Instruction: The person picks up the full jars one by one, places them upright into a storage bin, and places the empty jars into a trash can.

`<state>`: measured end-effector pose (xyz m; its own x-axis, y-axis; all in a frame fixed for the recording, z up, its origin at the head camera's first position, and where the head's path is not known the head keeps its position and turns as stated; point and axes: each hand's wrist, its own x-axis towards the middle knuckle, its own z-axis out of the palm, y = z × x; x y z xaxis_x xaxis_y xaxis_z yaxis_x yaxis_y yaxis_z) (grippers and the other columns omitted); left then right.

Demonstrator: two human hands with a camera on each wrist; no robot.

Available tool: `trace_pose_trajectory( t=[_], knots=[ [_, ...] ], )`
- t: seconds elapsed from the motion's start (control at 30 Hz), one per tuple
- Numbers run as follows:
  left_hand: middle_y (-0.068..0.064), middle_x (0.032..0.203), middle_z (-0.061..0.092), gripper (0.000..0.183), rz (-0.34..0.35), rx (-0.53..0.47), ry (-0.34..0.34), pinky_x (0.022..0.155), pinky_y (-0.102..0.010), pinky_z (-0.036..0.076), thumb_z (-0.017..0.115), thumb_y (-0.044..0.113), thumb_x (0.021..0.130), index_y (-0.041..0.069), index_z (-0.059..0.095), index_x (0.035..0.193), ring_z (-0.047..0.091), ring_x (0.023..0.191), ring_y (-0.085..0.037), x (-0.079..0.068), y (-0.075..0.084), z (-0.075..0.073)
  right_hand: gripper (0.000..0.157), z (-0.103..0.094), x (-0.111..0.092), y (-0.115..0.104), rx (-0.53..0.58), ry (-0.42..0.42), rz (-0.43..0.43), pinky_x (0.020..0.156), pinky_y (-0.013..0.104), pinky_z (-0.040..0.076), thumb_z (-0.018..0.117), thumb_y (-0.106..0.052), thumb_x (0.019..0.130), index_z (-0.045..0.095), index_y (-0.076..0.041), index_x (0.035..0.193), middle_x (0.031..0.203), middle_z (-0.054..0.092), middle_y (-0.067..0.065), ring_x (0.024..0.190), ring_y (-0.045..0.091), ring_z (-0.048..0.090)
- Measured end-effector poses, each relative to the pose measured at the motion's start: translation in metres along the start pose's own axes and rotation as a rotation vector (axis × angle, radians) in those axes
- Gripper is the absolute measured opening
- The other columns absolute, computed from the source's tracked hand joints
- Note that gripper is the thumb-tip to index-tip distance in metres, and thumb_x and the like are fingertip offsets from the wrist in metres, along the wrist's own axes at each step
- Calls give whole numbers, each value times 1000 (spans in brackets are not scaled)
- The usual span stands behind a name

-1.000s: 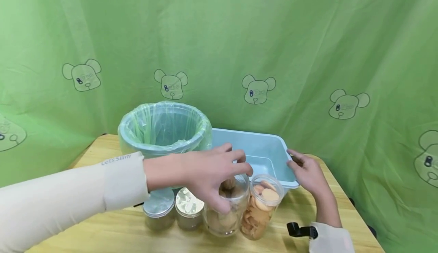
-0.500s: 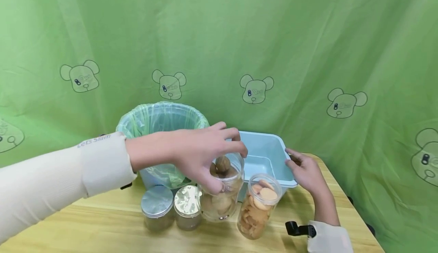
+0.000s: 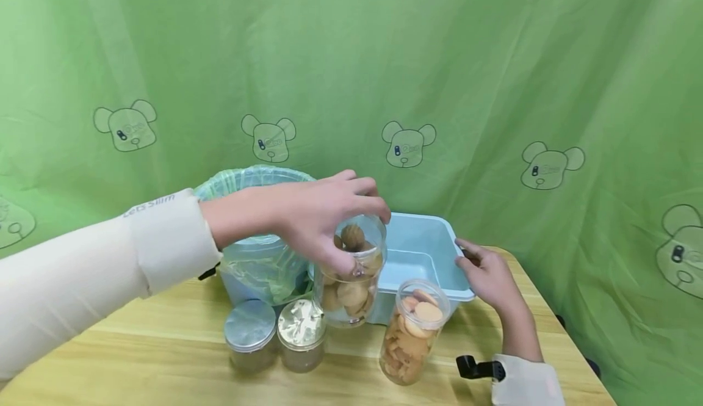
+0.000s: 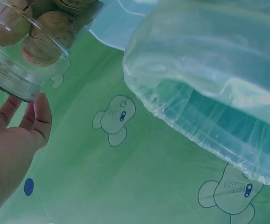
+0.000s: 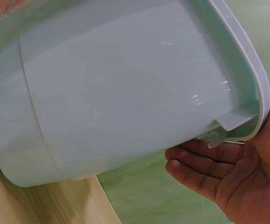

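A clear jar of walnuts hangs in front of the blue plastic basin. My left hand grips its open rim from above. In the left wrist view the walnuts show through the jar wall, with the fingers of my left hand around the mouth. At the basin's right end, my right hand holds the rim. The right wrist view shows the basin's outer wall and my right hand at its corner, fingers underneath; the thumb is hidden there.
An uncovered jar of round cookies stands on the wooden table. Two silver-lidded jars, a left one and a right one, stand side by side. Behind them is a bin with a green liner. A green curtain hangs at the back.
My left hand has raised the walnut jar off the table and moved it away from me, apart from the cookie jar. My right hand stays on the basin rim.
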<state>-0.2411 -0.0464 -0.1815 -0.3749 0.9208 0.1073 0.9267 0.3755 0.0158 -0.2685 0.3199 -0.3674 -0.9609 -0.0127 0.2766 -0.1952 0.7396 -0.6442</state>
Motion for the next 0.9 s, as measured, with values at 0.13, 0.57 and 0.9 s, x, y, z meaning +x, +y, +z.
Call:
trace_pose_trajectory(
  t=[0.13,0.57,0.9],
  knots=[
    [1,126,53,64,-4,7,9,85,-34,45,70,45,79,21,58,137,44,106,-19,4,-5,-2,48,1,-1,1,-6,-3,5,86,42,56,49,-21,108,47,2,150,134,60,33,116,41,63],
    [1,131,50,60,-33,27,57,88,-34,44,70,43,80,24,58,135,42,107,-19,19,-23,-9,48,2,0,1,0,-3,9,87,44,57,48,-21,108,47,2,150,135,59,33,117,42,63],
    [0,128,48,61,-75,53,64,85,-34,42,70,44,81,23,56,136,40,105,-20,37,-34,-3,47,1,0,-1,-8,7,0,86,44,56,48,-20,108,48,3,149,133,60,33,114,41,63]
  ],
)
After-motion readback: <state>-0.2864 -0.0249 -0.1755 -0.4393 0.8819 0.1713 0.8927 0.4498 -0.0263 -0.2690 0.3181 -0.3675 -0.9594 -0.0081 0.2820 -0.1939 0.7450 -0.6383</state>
